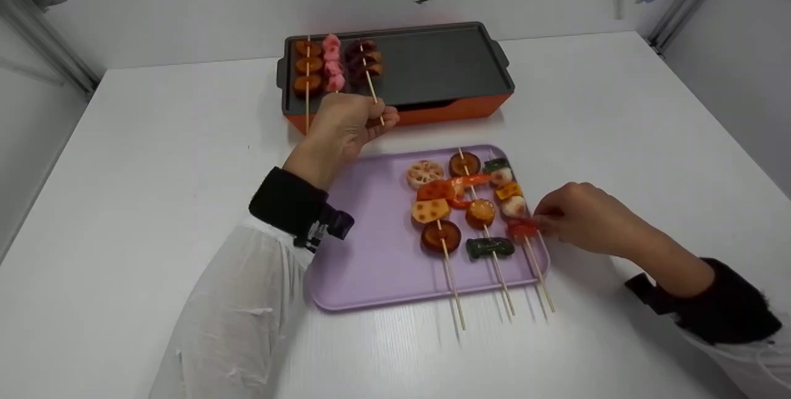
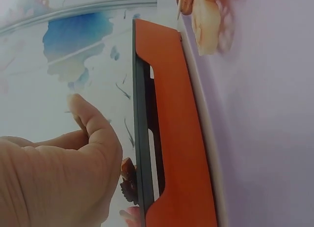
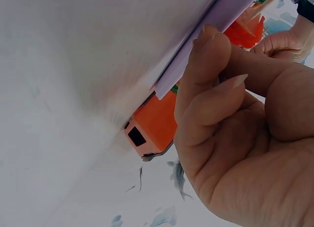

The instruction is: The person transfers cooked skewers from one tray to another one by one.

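We record the left hand (image 1: 351, 120) holding a dark skewer (image 1: 372, 70) at nine o'clock on the grill (image 1: 445, 65). The right hand (image 1: 584, 218) touches a red piece (image 1: 520, 230) at three o'clock on the tray (image 1: 371, 251); we cannot tell whether it grips. Only the right-wrist view shows the grill's square end opening (image 3: 137, 136).

The grill (image 1: 445, 65) sits at the back of the table (image 1: 185, 139), near the wall (image 1: 247, 10). The tray (image 1: 364, 251) lies in front of the grill, a bit to the right. Three skewers (image 1: 334, 65) lie side by side on the grill's left part. The left hand (image 1: 352, 118) is at the front of the grill, on the stick of the rightmost grill skewer (image 1: 363, 56). On the tray's right side are a lotus root skewer (image 1: 431, 210), then a corn skewer (image 1: 480, 212), then a pepper skewer (image 1: 522, 229). Their sticks poke past the tray's front. The right hand (image 1: 581, 217) is beside the tray's right rim, at the pepper skewer.
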The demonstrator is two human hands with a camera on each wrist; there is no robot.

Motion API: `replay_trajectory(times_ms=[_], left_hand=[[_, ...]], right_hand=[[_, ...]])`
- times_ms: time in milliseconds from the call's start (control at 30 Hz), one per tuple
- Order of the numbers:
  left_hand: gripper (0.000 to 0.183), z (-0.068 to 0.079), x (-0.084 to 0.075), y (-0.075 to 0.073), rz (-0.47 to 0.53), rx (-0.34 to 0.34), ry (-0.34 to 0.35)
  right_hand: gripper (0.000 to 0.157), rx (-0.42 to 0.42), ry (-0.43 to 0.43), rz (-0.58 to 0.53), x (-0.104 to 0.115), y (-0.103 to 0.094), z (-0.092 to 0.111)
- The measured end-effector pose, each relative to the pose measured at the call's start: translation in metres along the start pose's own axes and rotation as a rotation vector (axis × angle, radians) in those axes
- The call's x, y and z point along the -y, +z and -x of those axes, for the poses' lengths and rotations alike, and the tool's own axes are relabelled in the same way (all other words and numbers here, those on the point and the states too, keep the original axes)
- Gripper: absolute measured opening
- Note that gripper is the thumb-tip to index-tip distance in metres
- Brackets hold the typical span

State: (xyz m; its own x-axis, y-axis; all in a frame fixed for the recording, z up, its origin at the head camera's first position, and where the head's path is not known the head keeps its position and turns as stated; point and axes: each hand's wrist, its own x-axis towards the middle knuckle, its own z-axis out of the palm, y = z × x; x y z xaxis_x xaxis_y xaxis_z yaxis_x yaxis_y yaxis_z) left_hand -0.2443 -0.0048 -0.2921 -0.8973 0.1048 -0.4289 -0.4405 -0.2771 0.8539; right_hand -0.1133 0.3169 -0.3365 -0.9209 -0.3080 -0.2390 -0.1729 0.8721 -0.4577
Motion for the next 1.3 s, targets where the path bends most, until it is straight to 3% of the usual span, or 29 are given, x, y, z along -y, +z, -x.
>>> replay_trajectory(times_ms=[200, 400, 500, 700, 933, 1300], left_hand=[[0.032, 0.011, -0.004, 0.002, 0.007, 0.046, 0.024], [0.033, 0.036, -0.002, -0.002, -0.03, 0.144, 0.086], [0.03, 0.051, 0.002, -0.006, -0.068, 0.186, 0.114], [0.02, 0.079, 0.015, -0.018, -0.181, 0.207, 0.138], [0.019, 0.107, 0.037, -0.027, -0.19, 0.276, 0.146], [0.019, 0.148, 0.073, -0.044, -0.24, 0.343, -0.006]], right_hand=[[0.011, -0.002, 0.005, -0.01, 0.002, 0.0, 0.001], [0.011, 0.003, 0.016, -0.006, 0.004, -0.002, 0.001], [0.011, 0.008, 0.026, -0.005, 0.004, -0.002, 0.001], [0.011, 0.021, 0.021, -0.018, 0.004, -0.001, 0.0], [0.012, 0.004, 0.006, -0.005, 0.002, -0.002, 0.0], [0.012, 0.018, 0.035, -0.005, 0.004, -0.003, 0.0]])
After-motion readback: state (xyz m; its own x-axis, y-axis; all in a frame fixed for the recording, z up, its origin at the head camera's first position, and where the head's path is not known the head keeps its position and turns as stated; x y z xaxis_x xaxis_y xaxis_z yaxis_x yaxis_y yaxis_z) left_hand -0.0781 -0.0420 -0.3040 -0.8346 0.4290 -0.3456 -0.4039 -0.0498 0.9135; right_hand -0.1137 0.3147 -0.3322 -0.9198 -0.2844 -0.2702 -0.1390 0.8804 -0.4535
